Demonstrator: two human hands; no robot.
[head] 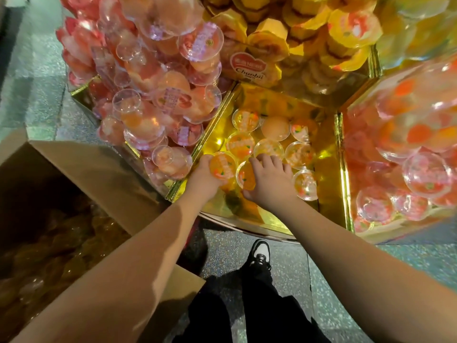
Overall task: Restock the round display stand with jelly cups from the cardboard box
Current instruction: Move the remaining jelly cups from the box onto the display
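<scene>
Left hand [202,179]: fingers curled round an orange jelly cup [222,167], round, clear plastic with a printed foil lid, held at the near left corner of the gold compartment [329,194].

Right hand [267,181]: fingers spread and bent over a second orange cup [246,175], thumb under its near edge, gripping it just right of the left hand's cup.

Gold compartment: wedge-shaped, shiny mirrored foil walls and floor, part of the round display stand [247,224]. Beyond both hands, a loose cluster of orange cups [269,137] sits on its floor, most lid up; one more lies just right of the right hand.

Pink cups [158,95]: heaped high in the compartment left of the left hand, clear domed plastic.

Yellow cups [309,33]: stacked far beyond the hands.

Red-orange cups [408,149]: piled right of the right hand.

Cardboard box [103,169]: brown, flaps open, left of and below the left forearm; dim contents, glossy and rounded.

Floor [37,95]: speckled, grey-green.
</scene>
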